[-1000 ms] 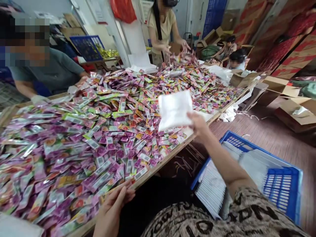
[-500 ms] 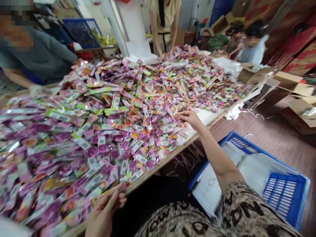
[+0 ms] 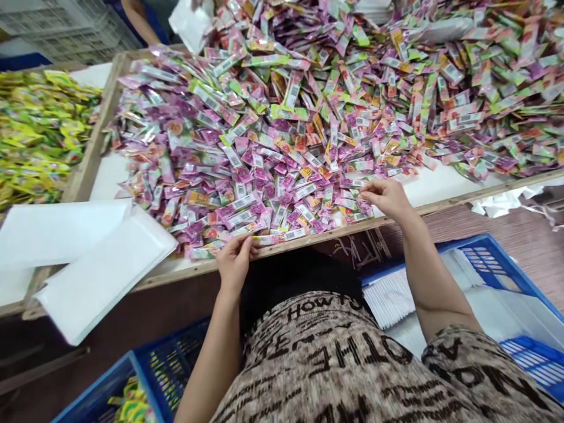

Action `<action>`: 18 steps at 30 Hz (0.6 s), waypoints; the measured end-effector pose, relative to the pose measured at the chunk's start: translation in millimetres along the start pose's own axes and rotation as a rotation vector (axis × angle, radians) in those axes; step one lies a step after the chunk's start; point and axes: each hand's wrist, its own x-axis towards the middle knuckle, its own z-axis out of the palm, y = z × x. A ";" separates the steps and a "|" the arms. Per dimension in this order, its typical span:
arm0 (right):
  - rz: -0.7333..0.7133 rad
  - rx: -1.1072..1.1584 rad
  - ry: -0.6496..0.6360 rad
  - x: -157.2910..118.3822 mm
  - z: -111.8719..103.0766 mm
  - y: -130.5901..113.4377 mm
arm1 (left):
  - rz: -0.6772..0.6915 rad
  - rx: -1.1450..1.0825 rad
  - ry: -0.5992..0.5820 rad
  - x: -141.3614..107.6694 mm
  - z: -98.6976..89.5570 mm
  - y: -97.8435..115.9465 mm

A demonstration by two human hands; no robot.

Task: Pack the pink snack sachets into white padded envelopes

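A large heap of small pink, purple and green sachets (image 3: 264,153) covers the wooden-rimmed table (image 3: 317,238) before me. My left hand (image 3: 233,261) is at the front rim, thumb and forefinger pinched on the end of a narrow pink sachet (image 3: 267,239). Farther right, my right hand (image 3: 390,198) hovers at the near edge of the heap with its fingertips drawn together. Sachets lie right beside those fingertips; whether one is between them cannot be made out.
White plastic bags (image 3: 110,270) overhang the front rim at left. Beyond a wooden divider (image 3: 94,135) lie yellow packets (image 3: 39,129). A blue crate (image 3: 489,249) with stacked white bags stands at right, another blue crate (image 3: 136,376) below left. A co-worker's arm (image 3: 141,20) reaches in behind.
My view has swung left and down, bringing the yellow packets, the divider and the white bags into sight. Both hands stay near the front rim, the left still pinching.
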 end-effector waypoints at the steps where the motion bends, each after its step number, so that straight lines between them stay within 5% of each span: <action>1: -0.031 -0.011 -0.062 2.4 12.2 -6.8 | 0.000 -0.029 -0.016 -0.8 -2.1 -0.3; 4: -0.103 -0.151 -0.163 9.5 38.0 -13.8 | -0.014 -0.083 -0.057 -3.8 -7.0 1.0; 9: -0.014 -0.293 0.010 19.1 37.1 1.2 | -0.007 -0.044 -0.048 -1.0 6.4 10.2; 11: -0.023 -0.189 -0.025 19.2 40.4 -0.3 | 0.115 0.008 -0.042 6.8 26.7 19.1; 14: -0.313 -0.192 -0.196 15.5 60.6 -11.4 | 0.336 0.223 -0.122 23.3 70.4 36.7; 18: -0.559 -0.401 -0.273 11.8 79.7 -15.5 | 0.327 0.651 -0.172 42.5 120.6 57.3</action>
